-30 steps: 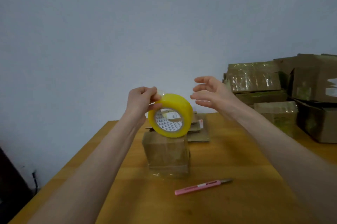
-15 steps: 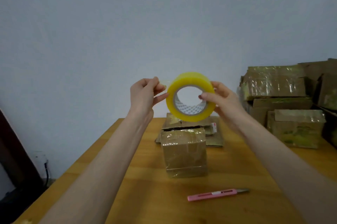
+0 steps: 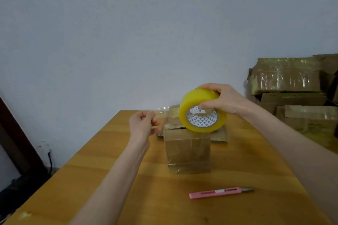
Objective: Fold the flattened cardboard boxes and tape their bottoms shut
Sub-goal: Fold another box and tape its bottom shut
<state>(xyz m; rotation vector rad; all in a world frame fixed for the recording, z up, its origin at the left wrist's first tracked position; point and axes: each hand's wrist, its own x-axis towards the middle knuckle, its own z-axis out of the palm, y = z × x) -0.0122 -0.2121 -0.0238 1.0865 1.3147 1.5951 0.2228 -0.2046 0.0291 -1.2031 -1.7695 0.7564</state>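
My right hand (image 3: 225, 99) grips a yellow tape roll (image 3: 202, 110) from above, thumb inside its core, just over a folded cardboard box (image 3: 188, 150) standing mid-table. To the left, my left hand (image 3: 141, 124) pinches the free end of the clear tape strip (image 3: 161, 109), which stretches from the roll. Behind the box lie flattened cardboard boxes (image 3: 218, 136), partly hidden by the box and roll.
A pink utility knife (image 3: 220, 192) lies on the wooden table (image 3: 109, 179) in front of the box. Taped cardboard boxes (image 3: 292, 87) are stacked at the right against the wall. The table's left edge drops to a dark floor with a cable.
My right hand took the roll from above and lowered it over the box. My left hand pulled away to the left, drawing out a strip of tape.
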